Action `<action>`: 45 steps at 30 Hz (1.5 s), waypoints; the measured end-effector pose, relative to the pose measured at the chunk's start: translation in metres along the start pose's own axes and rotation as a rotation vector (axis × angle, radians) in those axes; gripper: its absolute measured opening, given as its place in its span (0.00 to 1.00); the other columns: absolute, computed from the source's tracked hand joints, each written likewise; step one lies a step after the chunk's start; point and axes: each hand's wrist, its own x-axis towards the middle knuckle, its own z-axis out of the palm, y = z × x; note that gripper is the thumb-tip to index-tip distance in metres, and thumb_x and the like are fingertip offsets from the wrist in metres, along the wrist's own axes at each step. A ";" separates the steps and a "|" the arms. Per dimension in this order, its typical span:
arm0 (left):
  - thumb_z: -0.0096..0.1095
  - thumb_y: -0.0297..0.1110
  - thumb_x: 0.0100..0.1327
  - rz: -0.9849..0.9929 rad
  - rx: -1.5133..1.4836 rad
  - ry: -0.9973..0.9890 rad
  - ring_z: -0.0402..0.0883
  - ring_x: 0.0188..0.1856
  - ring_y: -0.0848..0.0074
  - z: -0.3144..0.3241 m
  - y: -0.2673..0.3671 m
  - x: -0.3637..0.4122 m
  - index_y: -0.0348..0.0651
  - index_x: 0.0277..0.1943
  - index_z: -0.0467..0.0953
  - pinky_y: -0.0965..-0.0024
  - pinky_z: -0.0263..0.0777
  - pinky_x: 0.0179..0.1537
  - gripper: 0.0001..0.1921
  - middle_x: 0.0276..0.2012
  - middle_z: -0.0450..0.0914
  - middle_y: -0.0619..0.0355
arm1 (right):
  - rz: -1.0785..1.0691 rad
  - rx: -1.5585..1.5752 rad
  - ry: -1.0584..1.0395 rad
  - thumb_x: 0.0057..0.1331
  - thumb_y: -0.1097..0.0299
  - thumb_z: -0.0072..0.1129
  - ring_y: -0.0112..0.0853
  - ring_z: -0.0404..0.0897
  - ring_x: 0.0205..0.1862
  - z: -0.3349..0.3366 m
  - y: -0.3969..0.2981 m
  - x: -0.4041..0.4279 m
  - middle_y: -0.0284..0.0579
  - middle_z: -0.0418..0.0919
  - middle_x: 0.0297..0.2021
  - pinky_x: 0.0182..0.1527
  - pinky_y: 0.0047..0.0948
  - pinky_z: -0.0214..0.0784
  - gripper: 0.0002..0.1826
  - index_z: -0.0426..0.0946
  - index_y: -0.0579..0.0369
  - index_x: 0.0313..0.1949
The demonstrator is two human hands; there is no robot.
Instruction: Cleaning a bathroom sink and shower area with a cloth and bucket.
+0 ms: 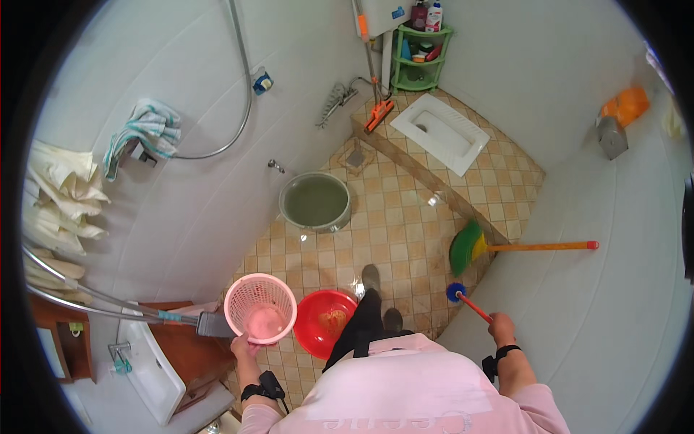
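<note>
My left hand (246,346) grips the near rim of a pink perforated plastic basket (265,320), holding it up by the washbasin side with its open top facing me. Just right of the basket, a red plastic basin (309,325) rests on the tiled floor beside my leg. My right hand (501,327) is closed around the red handle of a toilet brush (476,307). The brush's round blue bristle head points away from me, close to the right wall; whether it touches the floor I cannot tell.
A tub of water (317,203) stands by the left wall. A green-bristled broom (469,247) leans at the right wall. Beyond a raised tiled step are a squat toilet (439,133), an orange floor squeegee (378,115) and a green corner shelf (420,65). The white washbasin (149,369) is at lower left.
</note>
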 end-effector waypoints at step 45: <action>0.58 0.34 0.57 0.183 0.952 -0.962 0.76 0.25 0.76 0.929 -0.204 -0.273 0.39 0.34 0.71 0.77 0.73 0.25 0.08 0.26 0.75 0.57 | 0.226 1.031 0.376 0.57 0.73 0.49 0.46 0.74 0.27 -0.288 0.106 0.291 0.54 0.75 0.27 0.30 0.37 0.66 0.16 0.72 0.50 0.46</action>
